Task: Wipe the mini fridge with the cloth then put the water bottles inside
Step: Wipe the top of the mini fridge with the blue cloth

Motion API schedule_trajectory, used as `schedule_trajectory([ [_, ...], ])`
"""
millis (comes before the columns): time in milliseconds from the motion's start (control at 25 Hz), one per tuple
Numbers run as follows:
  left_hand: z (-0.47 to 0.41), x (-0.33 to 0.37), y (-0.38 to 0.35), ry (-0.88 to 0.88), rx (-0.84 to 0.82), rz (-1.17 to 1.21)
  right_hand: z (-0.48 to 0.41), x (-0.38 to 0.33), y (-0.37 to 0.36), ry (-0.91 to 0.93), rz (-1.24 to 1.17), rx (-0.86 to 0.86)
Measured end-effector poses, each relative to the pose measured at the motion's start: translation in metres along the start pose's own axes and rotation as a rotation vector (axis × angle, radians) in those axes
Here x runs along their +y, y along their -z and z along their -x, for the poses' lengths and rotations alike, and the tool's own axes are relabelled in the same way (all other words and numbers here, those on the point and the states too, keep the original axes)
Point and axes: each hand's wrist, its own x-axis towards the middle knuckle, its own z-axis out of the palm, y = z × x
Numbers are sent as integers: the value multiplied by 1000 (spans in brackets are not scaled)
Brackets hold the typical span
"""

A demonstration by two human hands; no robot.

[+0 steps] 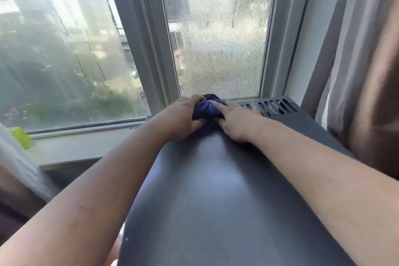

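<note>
I see the mini fridge point(216, 190) from above: its dark grey, smooth, slightly glossy top fills the lower middle of my view, running away from me toward the window. At the fridge's far right corner there is a row of slanted vent slots. The cloth point(207, 110) is deep blue-purple, bunched into a crumpled wad, and it sits on the fridge top at its far edge, just left of those vent slots. I cannot see the fridge's door or inside, and no water bottles show here.
</note>
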Motion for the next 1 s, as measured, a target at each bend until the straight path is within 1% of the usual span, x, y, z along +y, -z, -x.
schedule_trajectory([
  [240,-9,-22,4,-58,12,4,-9,-16,2,-44,-5,15],
  [400,9,-25,7,-84,22,-26,10,-23,0,-3,24,33],
  [520,34,-21,12,-111,17,-26,39,-28,0,45,23,29],
  [640,80,-8,14,-125,40,10,84,-37,1,93,34,32],
  [800,164,22,9,-135,79,43,162,-44,-4,164,-6,45],
  [1000,260,74,-7,-95,93,71,265,-35,-12,230,-89,68],
])
